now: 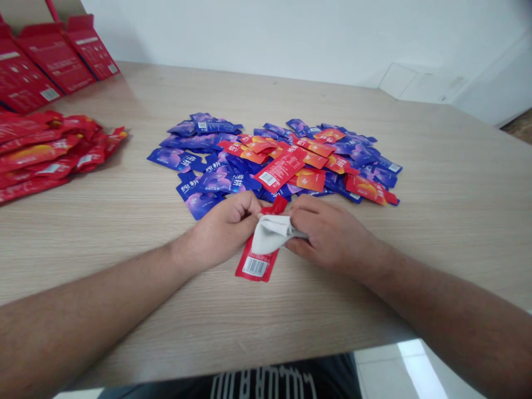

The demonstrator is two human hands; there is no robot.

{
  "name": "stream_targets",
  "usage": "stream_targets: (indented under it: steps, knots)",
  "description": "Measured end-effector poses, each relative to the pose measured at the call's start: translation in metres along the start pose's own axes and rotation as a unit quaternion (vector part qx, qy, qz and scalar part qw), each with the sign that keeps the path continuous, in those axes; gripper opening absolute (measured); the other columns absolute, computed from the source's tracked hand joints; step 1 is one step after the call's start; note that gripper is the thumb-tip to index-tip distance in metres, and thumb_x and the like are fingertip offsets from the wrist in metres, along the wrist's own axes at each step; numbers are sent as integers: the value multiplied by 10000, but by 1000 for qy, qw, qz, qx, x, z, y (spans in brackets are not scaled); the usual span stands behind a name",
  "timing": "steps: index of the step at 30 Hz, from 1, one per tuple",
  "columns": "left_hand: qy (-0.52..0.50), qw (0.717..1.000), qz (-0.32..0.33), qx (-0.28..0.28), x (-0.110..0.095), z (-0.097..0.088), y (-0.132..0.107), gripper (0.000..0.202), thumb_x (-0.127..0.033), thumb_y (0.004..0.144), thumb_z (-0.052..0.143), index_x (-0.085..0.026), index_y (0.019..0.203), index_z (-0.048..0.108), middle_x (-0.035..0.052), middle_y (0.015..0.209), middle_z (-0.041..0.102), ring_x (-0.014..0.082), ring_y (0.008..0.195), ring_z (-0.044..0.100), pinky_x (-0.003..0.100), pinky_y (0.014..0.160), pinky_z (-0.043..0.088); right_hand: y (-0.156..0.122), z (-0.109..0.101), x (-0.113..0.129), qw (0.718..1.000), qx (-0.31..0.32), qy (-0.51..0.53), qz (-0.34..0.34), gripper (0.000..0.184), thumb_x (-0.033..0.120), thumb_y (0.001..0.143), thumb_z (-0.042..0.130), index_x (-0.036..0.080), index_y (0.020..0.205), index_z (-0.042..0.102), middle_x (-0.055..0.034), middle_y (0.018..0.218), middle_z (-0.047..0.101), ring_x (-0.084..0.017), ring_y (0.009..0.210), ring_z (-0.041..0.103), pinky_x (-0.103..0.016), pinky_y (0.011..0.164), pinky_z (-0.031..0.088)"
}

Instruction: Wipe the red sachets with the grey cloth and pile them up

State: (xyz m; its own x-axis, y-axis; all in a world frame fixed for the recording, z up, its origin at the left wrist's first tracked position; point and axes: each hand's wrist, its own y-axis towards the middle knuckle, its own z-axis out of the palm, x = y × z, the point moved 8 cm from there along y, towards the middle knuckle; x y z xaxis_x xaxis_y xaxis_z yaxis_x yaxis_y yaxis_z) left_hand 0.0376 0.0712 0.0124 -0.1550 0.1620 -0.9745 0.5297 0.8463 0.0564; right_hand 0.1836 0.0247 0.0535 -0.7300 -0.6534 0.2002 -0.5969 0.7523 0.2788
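Note:
My left hand (228, 224) is closed, its fingers pinching a red sachet (254, 271) at its upper left edge. The sachet has a barcode at its lower end and sits just above the table. In my closed right hand (328, 230) is a folded pale grey cloth (269, 234), which lies across the middle of the sachet and hides part of it. Both hands are close together, right in front of a heap of small blue-purple sachets (224, 180). Several red and orange sachets (282, 166) lie on top of that heap.
Stacked red packets (45, 149) lie at the left of the wooden table (174, 338). Behind them stand open red cartons (54, 58). A white wall (266, 39) bounds the table's far side. The table's near edge is by my lap.

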Motion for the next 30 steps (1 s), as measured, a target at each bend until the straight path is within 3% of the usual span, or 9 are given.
stream_targets:
  steps: [8, 15, 18, 22, 26, 28, 30]
  knots:
    - [17, 1000, 1, 1, -2, -1, -2, 188, -281, 965, 634, -192, 828, 541, -24, 741, 611, 108, 635, 505, 232, 589, 401, 3, -11, -28, 994, -53, -37, 84, 258, 407, 994, 662, 200, 863, 580, -81, 957, 643, -220, 825, 576, -334, 695, 409]
    - [-14, 999, -23, -37, 3, -5, -2, 219, -322, 960, 643, -195, 828, 523, -11, 767, 624, 115, 643, 508, 233, 573, 408, -5, 12, 42, 993, 80, 14, -87, 93, 273, 958, 701, 189, 998, 710, -77, 1029, 694, -236, 923, 643, -356, 793, 502]
    - [-40, 998, -27, -41, 6, -6, -3, 223, -328, 955, 661, -191, 833, 534, -32, 710, 561, 100, 601, 460, 220, 544, 386, -8, 13, 49, 984, 102, 54, -133, 113, 258, 964, 701, 183, 1041, 733, -81, 1037, 713, -239, 939, 656, -374, 829, 526]
    - [-200, 976, -76, -51, 12, -4, -2, 220, -323, 936, 697, -200, 879, 523, -40, 691, 557, 92, 556, 483, 212, 522, 420, -4, -14, 20, 975, -4, 208, -80, 126, 310, 964, 728, 184, 965, 722, -66, 965, 707, -202, 859, 652, -335, 759, 539]
    - [-326, 933, -136, -66, 13, -2, -2, 162, -264, 947, 660, -211, 920, 510, -20, 712, 615, 126, 564, 595, 267, 562, 565, -9, -30, -26, 912, -122, 384, 74, 340, 488, 960, 749, 265, 1217, 732, -48, 1026, 733, -198, 813, 672, -297, 635, 539]
    - [-350, 922, -166, -20, 11, 4, -4, 122, -257, 957, 626, -218, 925, 515, -12, 690, 613, 149, 541, 612, 287, 507, 581, -10, -25, -37, 884, -125, 437, 107, 398, 532, 949, 754, 279, 1256, 734, -43, 1041, 753, -200, 816, 690, -285, 618, 542]
    - [-381, 899, -209, 56, 12, 16, -8, 116, -290, 951, 626, -220, 922, 539, -10, 661, 585, 150, 495, 579, 260, 418, 533, -7, -15, -38, 878, -96, 458, 102, 427, 531, 926, 784, 268, 1260, 739, -50, 1088, 759, -205, 873, 704, -289, 671, 563]
